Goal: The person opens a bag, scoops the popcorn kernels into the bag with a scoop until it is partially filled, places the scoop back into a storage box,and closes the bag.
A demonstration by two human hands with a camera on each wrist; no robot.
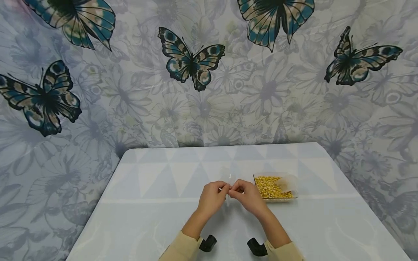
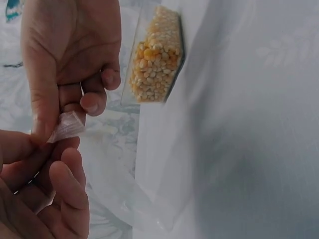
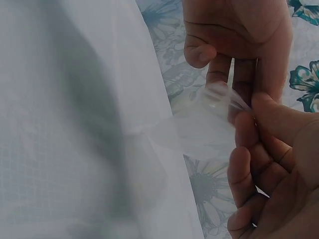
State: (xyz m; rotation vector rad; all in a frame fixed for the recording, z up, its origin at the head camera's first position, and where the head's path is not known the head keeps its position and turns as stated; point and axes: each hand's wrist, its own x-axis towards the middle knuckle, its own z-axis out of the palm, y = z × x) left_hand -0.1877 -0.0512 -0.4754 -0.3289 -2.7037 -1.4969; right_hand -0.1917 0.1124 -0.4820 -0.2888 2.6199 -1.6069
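A clear plastic bag [image 3: 192, 132] hangs between the hands, its gathered top edge [image 2: 68, 127] bunched at the fingertips. My left hand [image 1: 210, 197] pinches the bag between thumb and index finger. Opposite it, my right hand [image 1: 249, 197] also pinches the gathered plastic, and the fingertips of both hands nearly meet. The bag's lower part is see-through and faint, so whether anything lies inside cannot be told. Just right of the right hand stands a clear rectangular container [image 1: 277, 200] holding yellow corn kernels [image 1: 269, 186].
A pale translucent piece [image 1: 286, 183] lies over the kernels at the container's right side; its kind is unclear. The white table [image 1: 147, 221] has a triangle pattern toward its back edge. Behind it hangs a butterfly-print cloth [image 1: 202, 119]. Black curved pieces [image 1: 209, 243] sit by the sleeve cuffs.
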